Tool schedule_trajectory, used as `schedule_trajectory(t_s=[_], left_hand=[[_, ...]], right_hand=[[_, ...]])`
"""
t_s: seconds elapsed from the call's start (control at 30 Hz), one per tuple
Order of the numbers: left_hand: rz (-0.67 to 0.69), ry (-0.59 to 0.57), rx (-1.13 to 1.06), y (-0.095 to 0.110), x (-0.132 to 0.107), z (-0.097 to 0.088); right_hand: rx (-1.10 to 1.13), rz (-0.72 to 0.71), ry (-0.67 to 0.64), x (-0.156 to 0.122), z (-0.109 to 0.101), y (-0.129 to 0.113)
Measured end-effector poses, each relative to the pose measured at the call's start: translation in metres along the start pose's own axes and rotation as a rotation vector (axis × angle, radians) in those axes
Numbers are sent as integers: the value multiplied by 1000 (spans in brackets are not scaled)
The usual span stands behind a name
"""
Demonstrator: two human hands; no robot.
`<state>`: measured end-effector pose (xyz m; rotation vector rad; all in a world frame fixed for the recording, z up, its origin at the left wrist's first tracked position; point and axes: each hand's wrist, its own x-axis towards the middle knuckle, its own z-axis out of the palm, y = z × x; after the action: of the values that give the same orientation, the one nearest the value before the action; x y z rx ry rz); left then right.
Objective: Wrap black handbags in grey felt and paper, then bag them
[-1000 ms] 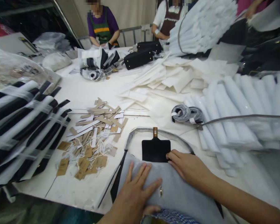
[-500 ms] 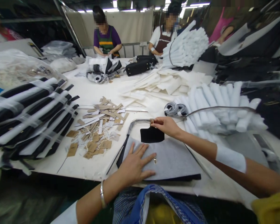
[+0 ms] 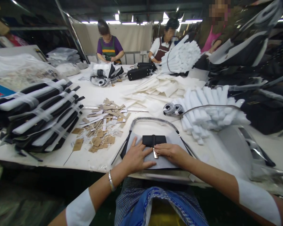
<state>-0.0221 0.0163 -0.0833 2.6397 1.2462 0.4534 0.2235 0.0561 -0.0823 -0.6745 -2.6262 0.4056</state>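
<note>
The handbag (image 3: 163, 164) lies crosswise on the table (image 3: 77, 97); our left hand (image 3: 135, 157) spreads flat on it; our right hand (image 3: 175, 153), nearer the metal clasp (image 3: 155, 154), touches it, whether pinching we cannot tell.

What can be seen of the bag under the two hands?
The bag lies flat on the white table, its curved handle at the far side, wrapped in plastic-looking film. The front looks grey, with black at the sides and lower edge; I cannot tell whether the grey is a covering. A small black flap lies over the front, with a shiny metal clasp below it. The left grip rests spread on the front; the right grip lies beside the clasp.
</note>
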Motion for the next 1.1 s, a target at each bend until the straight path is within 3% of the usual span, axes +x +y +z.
schedule_trajectory(t_s=[0.07, 0.17, 0.27, 0.33, 0.4, 0.6, 0.87, 1.1], left_hand=[[1, 73, 43, 4, -4, 3], [20, 277, 128, 14, -12, 9], [213, 390, 166, 23, -16, 18], [346, 368, 141, 26, -16, 24], [381, 327, 94, 27, -15, 26], [305, 205, -1, 30, -14, 19], [325, 248, 41, 31, -17, 22], [186, 167, -86, 40, -26, 22]], right_hand=[[50, 31, 29, -2, 4, 1], [114, 45, 70, -3, 8, 0], [105, 28, 117, -4, 14, 0], [100, 44, 131, -4, 19, 2], [75, 75, 102, -5, 22, 4], [-34, 26, -24, 5, 9, 4], [-104, -159, -196, 32, -5, 16], [-49, 65, -180, 31, -4, 2]])
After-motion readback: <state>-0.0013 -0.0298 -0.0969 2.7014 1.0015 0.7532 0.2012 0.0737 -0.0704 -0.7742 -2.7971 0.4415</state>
